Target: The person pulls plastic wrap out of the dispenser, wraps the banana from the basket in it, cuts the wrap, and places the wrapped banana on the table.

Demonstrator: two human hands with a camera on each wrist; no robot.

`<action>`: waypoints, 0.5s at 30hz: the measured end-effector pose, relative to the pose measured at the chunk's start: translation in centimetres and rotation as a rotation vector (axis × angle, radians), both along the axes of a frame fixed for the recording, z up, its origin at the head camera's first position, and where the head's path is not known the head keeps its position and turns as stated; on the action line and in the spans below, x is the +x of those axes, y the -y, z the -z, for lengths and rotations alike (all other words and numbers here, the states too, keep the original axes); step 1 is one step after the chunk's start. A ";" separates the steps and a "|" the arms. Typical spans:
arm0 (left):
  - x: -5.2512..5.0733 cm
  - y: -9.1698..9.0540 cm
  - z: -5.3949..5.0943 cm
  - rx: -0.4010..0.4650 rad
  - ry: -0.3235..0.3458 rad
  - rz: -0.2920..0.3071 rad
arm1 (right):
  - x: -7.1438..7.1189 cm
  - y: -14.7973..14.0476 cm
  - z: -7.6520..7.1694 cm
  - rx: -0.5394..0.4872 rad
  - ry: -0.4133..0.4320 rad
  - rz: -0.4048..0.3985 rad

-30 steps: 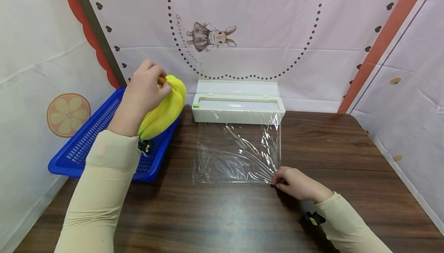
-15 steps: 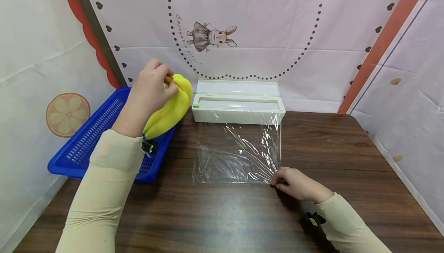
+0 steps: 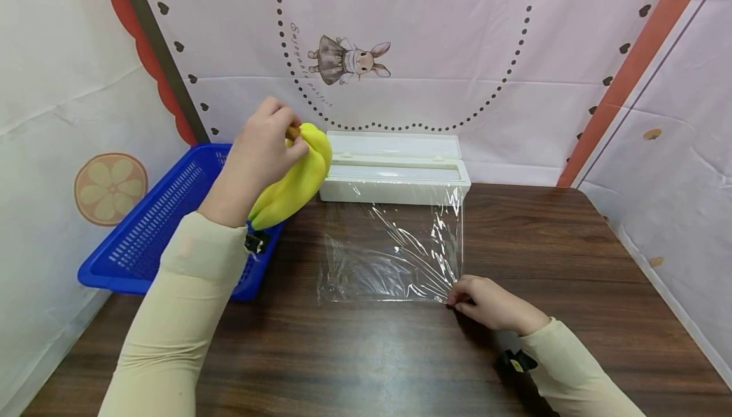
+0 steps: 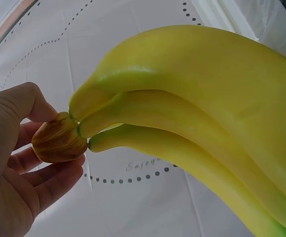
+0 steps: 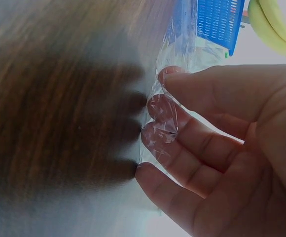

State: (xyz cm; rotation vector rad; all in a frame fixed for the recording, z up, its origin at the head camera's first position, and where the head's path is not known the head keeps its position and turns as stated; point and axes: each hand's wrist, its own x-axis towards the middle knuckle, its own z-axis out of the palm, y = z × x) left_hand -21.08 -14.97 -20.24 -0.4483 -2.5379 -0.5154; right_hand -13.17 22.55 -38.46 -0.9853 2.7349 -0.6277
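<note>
A bunch of yellow bananas (image 3: 294, 185) hangs in the air from my left hand (image 3: 260, 150), whose thumb and fingers pinch its brown stem (image 4: 60, 139). The bunch is over the right side of the blue basket and overlaps the left end of the white dispenser box in the head view. A sheet of clear plastic wrap (image 3: 389, 258) runs from the box (image 3: 394, 191) toward me over the table. My right hand (image 3: 492, 302) pinches the sheet's near right corner, low at the tabletop; in the right wrist view the film (image 5: 165, 116) lies bunched between thumb and fingers.
The blue basket (image 3: 114, 239) with slotted walls stands at the left, partly hidden by my left arm. The box's lid (image 3: 394, 143) is raised against the printed cloth backdrop (image 3: 457, 42). Dark wood-grain table (image 3: 572, 264) extends to the right.
My left hand has moved right with the bananas, away from the basket and toward the box. The right hand and the plastic wrap have stayed in place.
</note>
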 end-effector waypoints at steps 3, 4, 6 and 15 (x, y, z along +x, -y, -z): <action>0.0 -0.3 0.0 -0.005 0.003 0.003 | 0.0 0.0 0.0 -0.001 0.003 -0.001; 0.0 -0.5 0.0 -0.007 0.003 0.006 | 0.0 0.0 0.0 -0.001 0.004 -0.001; -0.1 -0.7 0.0 -0.011 0.000 0.012 | 0.0 0.0 0.0 -0.002 0.005 -0.001; -0.2 -1.8 0.1 -0.018 -0.020 0.043 | 0.0 -0.1 0.1 0.001 0.016 0.006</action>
